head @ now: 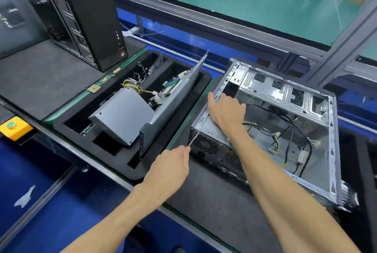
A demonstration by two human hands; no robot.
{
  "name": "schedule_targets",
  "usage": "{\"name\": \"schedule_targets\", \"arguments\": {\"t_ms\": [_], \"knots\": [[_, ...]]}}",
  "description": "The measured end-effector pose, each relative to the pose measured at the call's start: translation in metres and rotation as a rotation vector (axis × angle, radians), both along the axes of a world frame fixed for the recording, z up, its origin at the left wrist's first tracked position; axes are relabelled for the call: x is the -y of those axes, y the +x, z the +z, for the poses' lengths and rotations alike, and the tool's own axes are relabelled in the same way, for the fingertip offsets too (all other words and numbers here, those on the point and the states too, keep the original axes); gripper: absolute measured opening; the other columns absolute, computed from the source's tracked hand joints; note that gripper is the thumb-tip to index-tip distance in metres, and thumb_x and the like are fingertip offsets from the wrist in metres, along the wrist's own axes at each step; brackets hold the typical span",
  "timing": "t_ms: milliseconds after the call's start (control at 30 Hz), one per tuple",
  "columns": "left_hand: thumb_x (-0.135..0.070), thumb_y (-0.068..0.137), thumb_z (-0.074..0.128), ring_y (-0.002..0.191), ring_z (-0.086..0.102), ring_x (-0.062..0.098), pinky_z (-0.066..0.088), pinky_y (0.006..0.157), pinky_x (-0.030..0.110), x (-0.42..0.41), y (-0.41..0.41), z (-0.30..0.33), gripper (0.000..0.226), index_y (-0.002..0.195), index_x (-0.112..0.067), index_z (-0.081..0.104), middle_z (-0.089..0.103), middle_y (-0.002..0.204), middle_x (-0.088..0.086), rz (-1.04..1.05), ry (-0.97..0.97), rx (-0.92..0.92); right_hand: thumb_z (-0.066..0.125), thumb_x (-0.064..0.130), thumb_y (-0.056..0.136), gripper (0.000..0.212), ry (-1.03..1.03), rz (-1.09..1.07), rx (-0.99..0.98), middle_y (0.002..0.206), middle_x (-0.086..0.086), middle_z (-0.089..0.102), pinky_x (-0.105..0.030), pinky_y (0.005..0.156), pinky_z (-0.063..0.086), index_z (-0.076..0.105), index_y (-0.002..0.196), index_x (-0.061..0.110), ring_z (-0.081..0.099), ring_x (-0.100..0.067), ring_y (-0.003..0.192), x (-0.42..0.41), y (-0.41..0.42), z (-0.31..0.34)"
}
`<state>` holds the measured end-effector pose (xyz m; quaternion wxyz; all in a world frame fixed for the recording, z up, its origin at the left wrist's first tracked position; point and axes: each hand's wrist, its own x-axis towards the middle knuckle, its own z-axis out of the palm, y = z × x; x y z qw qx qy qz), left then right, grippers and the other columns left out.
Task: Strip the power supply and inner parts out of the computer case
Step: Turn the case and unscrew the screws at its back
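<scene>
Left grip (173, 163) clenches a screwdriver (193, 140) at the rear screw of the power supply (212, 130), still seated in the computer case (285, 109); right grip (224, 109) presses the case edge just above; cables (273, 136) remain inside beyond it.

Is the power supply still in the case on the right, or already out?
Still in. The power supply sits in the open case's near corner, wires trailing inside, with the left hand holding a screwdriver to it.

Two hands: left hand (173, 163), right hand (225, 109). One screwdriver (193, 140). Two cases: an open case (285, 97) and a black tower (91, 17). Two power supplies: one (210, 130) in the open case, one (122, 113) in the single foam tray (67, 124). One side panel (175, 97). One yellow button box (14, 128).
</scene>
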<state>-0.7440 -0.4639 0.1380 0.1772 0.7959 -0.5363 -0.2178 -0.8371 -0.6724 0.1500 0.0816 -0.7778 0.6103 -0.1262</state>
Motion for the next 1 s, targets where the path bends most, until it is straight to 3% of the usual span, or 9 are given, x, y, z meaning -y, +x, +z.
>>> {"name": "schedule_targets", "arguments": {"t_ms": [133, 267, 367, 433, 600, 900, 1000], "knots": [[-0.034, 0.108, 0.029, 0.057, 0.038, 0.015, 0.030, 0.053, 0.026, 0.003, 0.006, 0.000, 0.044, 0.069, -0.015, 0.031, 0.039, 0.058, -0.006, -0.016, -0.031, -0.189, 0.022, 0.056, 0.100, 0.061, -0.032, 0.008, 0.022, 0.090, -0.008, 0.067, -0.053, 0.099, 0.035, 0.061, 0.091, 0.010, 0.059, -0.032, 0.094, 0.002, 0.000, -0.002], [-0.038, 0.108, 0.031, 0.050, 0.028, 0.010, 0.030, 0.048, 0.021, 0.004, 0.007, -0.002, 0.044, 0.070, -0.016, 0.027, 0.029, 0.050, -0.009, -0.004, -0.031, -0.314, 0.024, 0.055, 0.100, 0.059, -0.056, 0.016, 0.040, 0.082, -0.007, 0.064, -0.052, 0.098, 0.036, 0.058, 0.084, 0.010, 0.058, -0.031, 0.088, 0.002, -0.001, -0.004], [-0.045, 0.106, 0.031, 0.042, 0.025, 0.010, 0.025, 0.039, 0.016, 0.003, 0.009, -0.004, 0.045, 0.071, -0.018, 0.027, 0.031, 0.047, -0.012, 0.016, 0.002, -0.405, 0.024, 0.055, 0.100, 0.059, -0.057, 0.021, 0.052, 0.081, -0.006, 0.065, -0.053, 0.099, 0.036, 0.058, 0.084, 0.010, 0.058, -0.030, 0.086, 0.002, -0.001, -0.004], [-0.049, 0.105, 0.031, 0.038, 0.023, 0.011, 0.025, 0.035, 0.022, 0.003, 0.009, -0.005, 0.046, 0.071, -0.019, 0.027, 0.029, 0.046, -0.012, 0.046, 0.023, -0.481, 0.024, 0.055, 0.099, 0.060, -0.053, 0.024, 0.057, 0.081, -0.007, 0.065, -0.053, 0.100, 0.036, 0.059, 0.084, 0.009, 0.058, -0.030, 0.086, 0.002, -0.001, -0.004], [-0.054, 0.104, 0.030, 0.034, 0.018, 0.017, 0.017, 0.038, 0.019, 0.002, 0.008, -0.004, 0.047, 0.073, -0.020, 0.031, 0.022, 0.050, -0.006, 0.074, 0.098, -0.634, 0.024, 0.054, 0.099, 0.060, -0.067, 0.021, 0.064, 0.079, -0.008, 0.065, -0.053, 0.098, 0.037, 0.059, 0.082, 0.008, 0.059, -0.030, 0.084, 0.001, -0.001, -0.004], [-0.048, 0.098, 0.059, 0.036, 0.011, 0.009, 0.016, 0.029, 0.015, 0.002, 0.025, 0.005, 0.044, 0.070, -0.019, 0.042, 0.014, 0.059, -0.003, 0.178, 0.327, -1.567, 0.024, 0.055, 0.099, 0.059, -0.046, 0.014, 0.071, 0.077, -0.006, 0.064, -0.052, 0.098, 0.035, 0.058, 0.081, 0.009, 0.059, -0.030, 0.083, 0.001, -0.001, -0.002], [-0.049, 0.096, 0.062, 0.036, 0.012, 0.008, 0.017, 0.029, 0.015, 0.002, 0.026, 0.003, 0.043, 0.071, -0.018, 0.044, 0.015, 0.059, -0.002, 0.157, 0.336, -1.601, 0.025, 0.055, 0.098, 0.058, -0.048, 0.008, 0.080, 0.072, -0.004, 0.062, -0.052, 0.097, 0.034, 0.057, 0.079, 0.010, 0.058, -0.029, 0.080, 0.000, -0.001, -0.002]]}}
